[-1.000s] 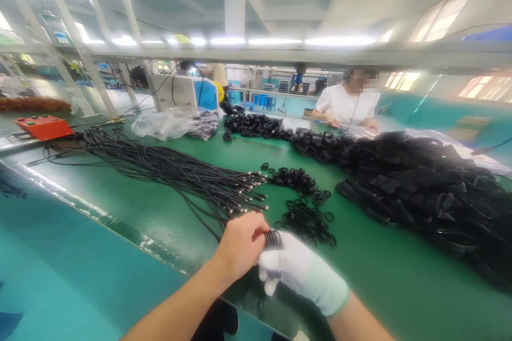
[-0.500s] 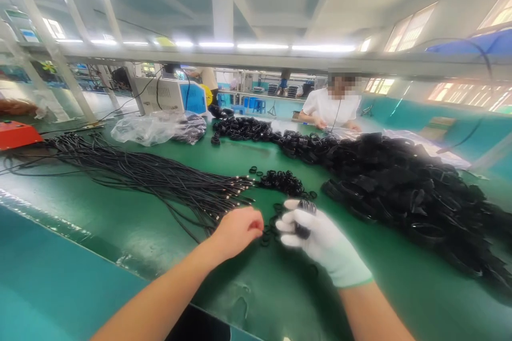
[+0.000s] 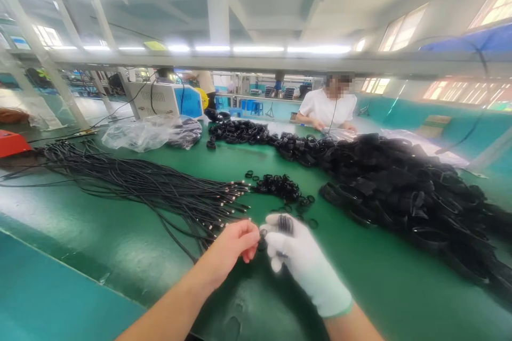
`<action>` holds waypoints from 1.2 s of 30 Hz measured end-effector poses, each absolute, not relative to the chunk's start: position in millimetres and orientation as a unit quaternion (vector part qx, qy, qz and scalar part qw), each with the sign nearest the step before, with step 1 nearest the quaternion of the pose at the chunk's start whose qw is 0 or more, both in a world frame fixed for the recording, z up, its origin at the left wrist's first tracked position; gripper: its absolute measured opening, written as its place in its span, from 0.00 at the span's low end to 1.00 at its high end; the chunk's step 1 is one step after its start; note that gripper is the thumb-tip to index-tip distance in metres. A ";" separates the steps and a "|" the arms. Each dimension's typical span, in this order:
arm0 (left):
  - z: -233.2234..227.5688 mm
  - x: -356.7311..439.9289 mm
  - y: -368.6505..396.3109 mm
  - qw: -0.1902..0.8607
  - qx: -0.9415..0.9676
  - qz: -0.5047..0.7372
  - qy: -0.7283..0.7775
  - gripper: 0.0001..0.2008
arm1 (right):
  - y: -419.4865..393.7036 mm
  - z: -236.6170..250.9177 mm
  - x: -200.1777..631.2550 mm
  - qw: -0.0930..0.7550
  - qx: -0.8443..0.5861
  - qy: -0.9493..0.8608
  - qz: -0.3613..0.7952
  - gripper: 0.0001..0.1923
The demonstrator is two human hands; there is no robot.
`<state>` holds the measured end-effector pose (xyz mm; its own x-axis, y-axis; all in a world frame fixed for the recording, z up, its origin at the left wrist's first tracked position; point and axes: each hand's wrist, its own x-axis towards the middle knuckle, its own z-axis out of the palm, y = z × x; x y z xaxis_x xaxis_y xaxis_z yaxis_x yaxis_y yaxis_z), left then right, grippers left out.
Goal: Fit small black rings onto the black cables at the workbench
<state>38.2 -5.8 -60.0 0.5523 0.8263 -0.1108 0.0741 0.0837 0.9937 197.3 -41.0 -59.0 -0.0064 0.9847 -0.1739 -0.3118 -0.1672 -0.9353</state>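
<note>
No text, label or number is legible.

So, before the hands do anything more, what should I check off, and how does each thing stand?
1. Right hand gloved: ok.
2. Rings with that hand: ok, a dark stack shows there; whether they loop around it or are just gripped, cannot tell.
3. Left hand free: cannot tell; it is curled close to the right hand, its grip hidden.
4. Cables neatly parallel: not ok, many cross.
5. Ring pile tidy: not ok, strays lie beside it.
6. Other person clear of these hands: ok, across the table.
</note>
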 end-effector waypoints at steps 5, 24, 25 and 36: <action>-68.9 50.1 -15.9 0.588 0.618 0.329 0.404 0.11 | -44.6 -64.3 185.6 0.567 -0.409 -0.293 0.652 0.24; -16.5 24.0 1.0 0.580 0.758 0.155 0.255 0.03 | -52.1 -60.7 203.3 0.498 -0.180 -0.414 0.741 0.17; -11.9 22.1 0.5 0.534 0.797 0.128 0.250 0.04 | -52.2 -58.7 202.9 0.492 -0.198 -0.421 0.736 0.15; -7.2 13.4 -3.0 0.370 0.835 0.179 0.364 0.22 | -49.5 -47.2 195.9 0.406 -0.472 -0.488 0.612 0.35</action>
